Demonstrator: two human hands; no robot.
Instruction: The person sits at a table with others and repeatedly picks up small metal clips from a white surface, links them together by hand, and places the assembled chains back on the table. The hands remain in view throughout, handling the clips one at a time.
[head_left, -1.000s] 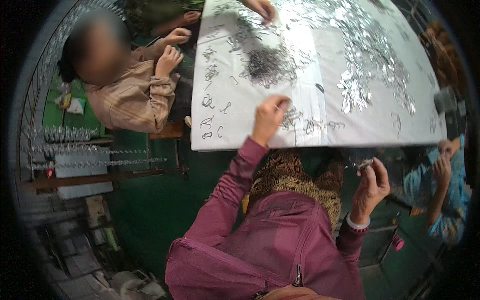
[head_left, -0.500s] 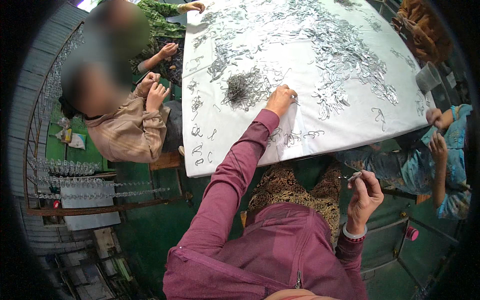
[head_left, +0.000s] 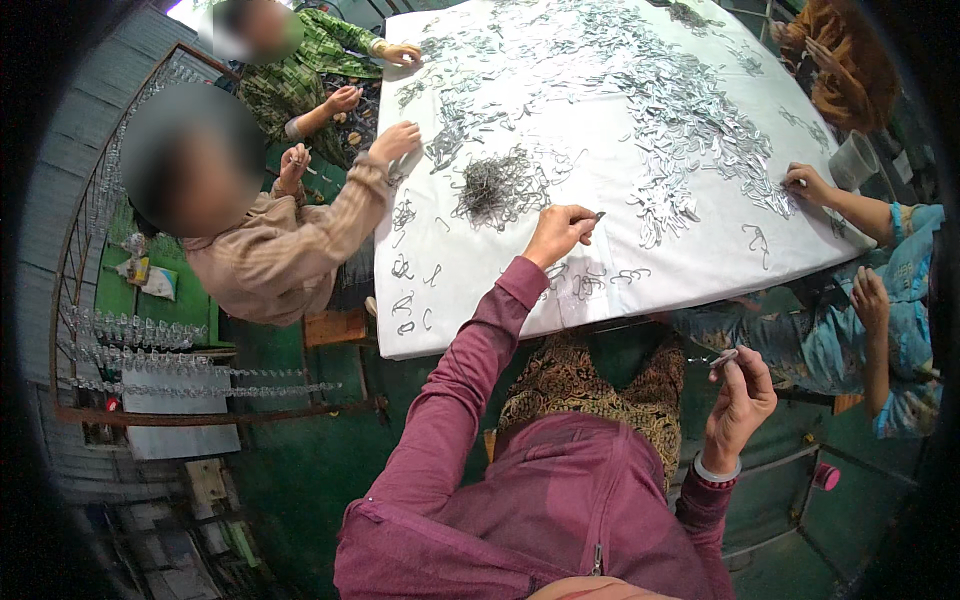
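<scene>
My left hand [head_left: 558,236] is stretched over the white-covered table [head_left: 480,318], its fingers pinched on a small dark metal piece [head_left: 599,215]. Just left of it lies a tangled heap of dark bent wires [head_left: 488,190]. A few loose wire hooks [head_left: 588,284] rest nearer the table's front edge. Off the table, at the right of my lap, my right hand [head_left: 740,402] pinches a small metal clip [head_left: 724,357]; a thin wire end pokes out to its left. The exact shape of either held piece is too small to make out.
Many flat silvery metal pieces [head_left: 665,150] spread over the table's middle and far side. Co-workers sit at the left and right, with one hand [head_left: 400,140] and another [head_left: 808,184] on the cloth. A translucent tub [head_left: 853,162] stands at the right edge.
My left hand has drawn a little nearer with a dark piece now showing at its fingertips. The left co-worker has reached onto the table; the right co-worker's hand has moved onto it too.
</scene>
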